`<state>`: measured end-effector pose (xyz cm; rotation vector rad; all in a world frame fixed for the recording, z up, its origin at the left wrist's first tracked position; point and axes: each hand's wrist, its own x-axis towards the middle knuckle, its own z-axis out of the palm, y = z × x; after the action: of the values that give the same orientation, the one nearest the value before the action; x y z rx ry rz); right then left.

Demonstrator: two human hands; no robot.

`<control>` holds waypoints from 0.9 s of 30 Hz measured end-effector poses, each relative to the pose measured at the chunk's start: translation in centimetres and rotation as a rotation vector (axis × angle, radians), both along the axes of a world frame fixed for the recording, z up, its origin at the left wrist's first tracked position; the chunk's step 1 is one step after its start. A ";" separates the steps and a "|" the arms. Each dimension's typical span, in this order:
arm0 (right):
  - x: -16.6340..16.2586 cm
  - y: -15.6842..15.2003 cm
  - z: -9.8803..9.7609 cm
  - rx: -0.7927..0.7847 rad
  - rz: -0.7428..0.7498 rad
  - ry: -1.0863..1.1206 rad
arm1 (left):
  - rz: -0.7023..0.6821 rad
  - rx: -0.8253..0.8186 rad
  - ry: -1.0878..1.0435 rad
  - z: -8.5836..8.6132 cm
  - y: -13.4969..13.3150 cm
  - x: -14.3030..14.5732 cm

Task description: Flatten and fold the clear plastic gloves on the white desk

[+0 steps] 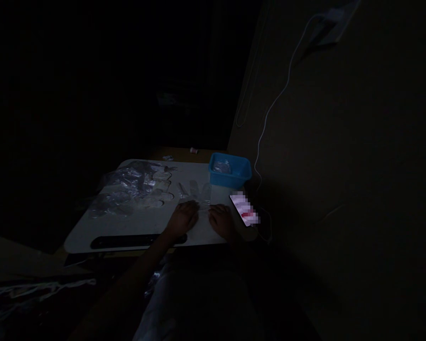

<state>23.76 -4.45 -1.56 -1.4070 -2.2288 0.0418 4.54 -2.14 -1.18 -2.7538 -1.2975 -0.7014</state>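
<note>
The scene is very dark. My left hand (182,219) and my right hand (222,221) rest close together on a white board (135,227). Both touch the near end of a thin clear plastic glove (198,192) that lies flat on the board, its fingers pointing away from me. The fingers of both hands look curled onto the plastic, but the dim light hides their grip. A heap of similar clear plastic gloves (135,189) lies to the left of my hands.
A blue plastic tub (230,171) with something clear inside stands at the board's far right. A lit phone (244,208) lies by my right hand. A white cable (270,109) hangs down the wall. A dark strip (128,241) runs along the board's near edge.
</note>
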 end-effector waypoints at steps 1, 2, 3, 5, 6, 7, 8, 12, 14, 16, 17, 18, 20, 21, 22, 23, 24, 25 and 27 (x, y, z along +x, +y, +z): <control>0.0 0.0 0.0 0.002 0.000 -0.003 | -0.017 -0.003 0.019 -0.1 0.1 0.0; 0.0 0.0 -0.1 0.006 -0.001 -0.004 | -0.033 -0.007 0.042 -0.2 0.1 0.1; 0.0 0.0 -0.1 0.010 -0.001 -0.004 | -0.047 -0.011 0.065 -0.2 0.2 0.1; 0.0 0.0 0.0 0.011 -0.006 -0.001 | -0.058 -0.021 0.092 -0.3 0.2 0.2; 0.0 0.0 0.0 0.007 -0.007 0.001 | -0.056 -0.025 0.096 -0.4 0.3 0.2; 0.0 -0.1 0.0 0.001 -0.006 0.005 | -0.051 -0.029 0.094 -0.5 0.3 0.2; 0.1 -0.1 0.1 -0.003 -0.003 0.008 | -0.047 -0.032 0.089 -0.5 0.3 0.1; 0.2 -0.3 0.3 0.003 0.034 0.009 | -0.046 -0.034 0.083 -0.8 0.4 -0.1; 0.2 -0.3 0.4 -0.002 0.056 -0.001 | -0.045 -0.031 0.085 -0.8 0.4 -0.1; 0.2 -0.3 0.4 -0.012 0.059 0.001 | -0.037 -0.028 0.087 -0.7 0.4 -0.1; 0.1 -0.3 0.4 -0.014 0.050 0.007 | -0.032 -0.028 0.089 -0.7 0.4 -0.1; 0.1 -0.2 0.4 -0.013 0.040 0.015 | -0.028 -0.028 0.089 -0.7 0.4 0.0; 0.1 -0.2 0.4 -0.006 0.022 0.034 | -0.023 -0.029 0.088 -0.6 0.4 0.0; 0.1 -0.1 0.4 -0.003 0.015 0.042 | -0.021 -0.029 0.085 -0.6 0.4 0.0; 0.1 -0.1 0.4 0.000 0.009 0.047 | -0.022 -0.028 0.080 -0.6 0.4 0.0; 0.1 -0.1 0.4 0.004 0.003 0.051 | -0.024 -0.028 0.075 -0.6 0.4 0.0; 0.2 -0.1 0.4 0.012 -0.001 0.053 | -0.026 -0.028 0.070 -0.6 0.4 0.0; 0.2 -0.1 0.4 0.020 -0.001 0.053 | -0.027 -0.028 0.067 -0.6 0.4 0.0; 0.2 -0.2 0.4 0.033 0.011 0.041 | -0.030 -0.027 0.072 -0.5 0.4 0.0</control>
<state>23.94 -4.60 -1.19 -1.3642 -2.1936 0.0371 4.51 -1.73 -1.73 -2.7974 -1.2637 -0.5847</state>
